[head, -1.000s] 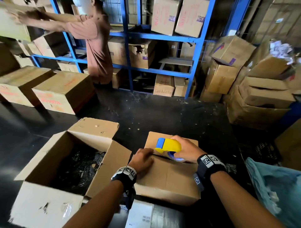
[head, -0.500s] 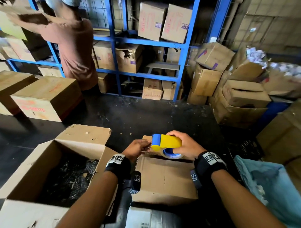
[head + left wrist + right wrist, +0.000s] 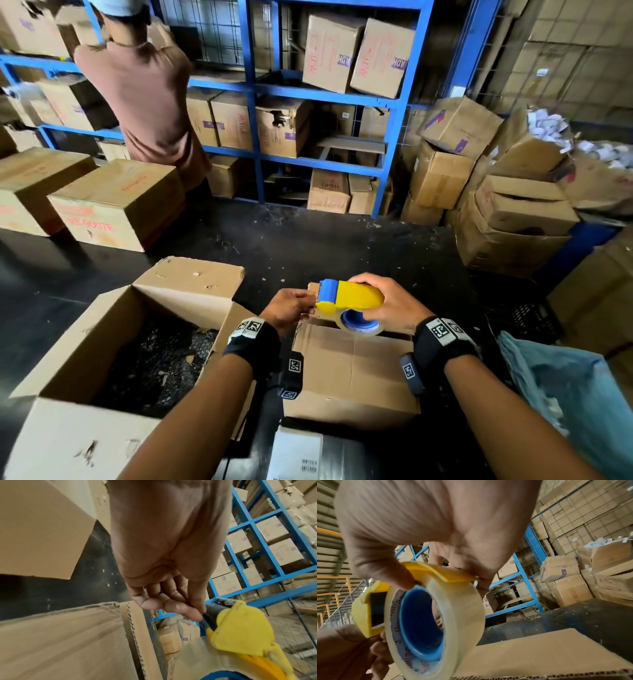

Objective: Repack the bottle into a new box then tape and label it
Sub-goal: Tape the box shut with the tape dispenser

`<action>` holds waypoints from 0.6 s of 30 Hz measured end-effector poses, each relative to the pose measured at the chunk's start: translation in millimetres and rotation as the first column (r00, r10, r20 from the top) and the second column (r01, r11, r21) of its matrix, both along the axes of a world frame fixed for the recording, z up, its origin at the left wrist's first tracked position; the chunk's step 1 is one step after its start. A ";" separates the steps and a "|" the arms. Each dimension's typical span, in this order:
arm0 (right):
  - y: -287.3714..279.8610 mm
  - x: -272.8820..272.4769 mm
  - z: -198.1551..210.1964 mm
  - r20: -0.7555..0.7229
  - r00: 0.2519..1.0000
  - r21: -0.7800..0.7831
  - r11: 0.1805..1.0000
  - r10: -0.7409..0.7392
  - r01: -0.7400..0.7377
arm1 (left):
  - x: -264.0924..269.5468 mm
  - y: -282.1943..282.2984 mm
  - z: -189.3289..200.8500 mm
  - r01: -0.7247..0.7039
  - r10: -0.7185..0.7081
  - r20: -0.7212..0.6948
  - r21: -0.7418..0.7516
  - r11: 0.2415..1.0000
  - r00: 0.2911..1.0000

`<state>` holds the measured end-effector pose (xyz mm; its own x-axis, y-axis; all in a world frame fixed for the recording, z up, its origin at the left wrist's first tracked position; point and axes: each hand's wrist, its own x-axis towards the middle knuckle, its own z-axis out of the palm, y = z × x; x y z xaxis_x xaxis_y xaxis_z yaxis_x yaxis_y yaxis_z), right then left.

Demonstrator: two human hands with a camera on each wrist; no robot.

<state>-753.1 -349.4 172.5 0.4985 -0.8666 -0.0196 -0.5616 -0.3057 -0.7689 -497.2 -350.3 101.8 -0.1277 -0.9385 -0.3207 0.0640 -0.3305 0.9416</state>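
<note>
A small closed cardboard box (image 3: 349,373) lies on the dark table in front of me. Just above its far edge my right hand (image 3: 394,301) grips a yellow and blue tape dispenser (image 3: 352,296) that carries a clear tape roll (image 3: 436,622). My left hand (image 3: 291,308) is at the dispenser's front, and its fingertips (image 3: 187,611) pinch the tape end there. In the left wrist view a clear film of tape (image 3: 193,650) hangs below the yellow dispenser (image 3: 240,628). No bottle is in view.
A large open box (image 3: 102,359) with dark filling stands at the left, touching the small box. A white label sheet (image 3: 298,455) lies at the near edge and a blue plastic bag (image 3: 565,394) at the right. Another person (image 3: 147,102) works at the blue shelves (image 3: 253,102).
My left hand left the top of the small box and rose to the dispenser's front. The right hand lifted the dispenser slightly off the box.
</note>
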 end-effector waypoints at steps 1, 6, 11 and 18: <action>0.2 -0.2 1.2 0.007 1.000 0.003 1.000 0.008 -0.008 | 2.1 -2.1 2.2 0.002 -0.002 0.047 -0.014 1.000 0.999; -0.1 -2.7 8.5 0.033 0.999 0.037 0.999 0.036 -0.037 | 14.6 -6.2 22.0 0.050 -0.046 0.142 -0.023 0.998 0.989; -6.6 -33.9 14.2 0.000 1.000 0.027 1.000 -0.010 0.010 | 80.0 -5.9 29.8 -0.108 0.104 0.138 0.015 0.994 0.985; -3.9 -33.4 1.7 0.037 0.999 -0.001 0.999 -0.033 0.033 | 105.9 3.2 13.1 -0.175 0.178 0.192 -0.031 0.984 0.965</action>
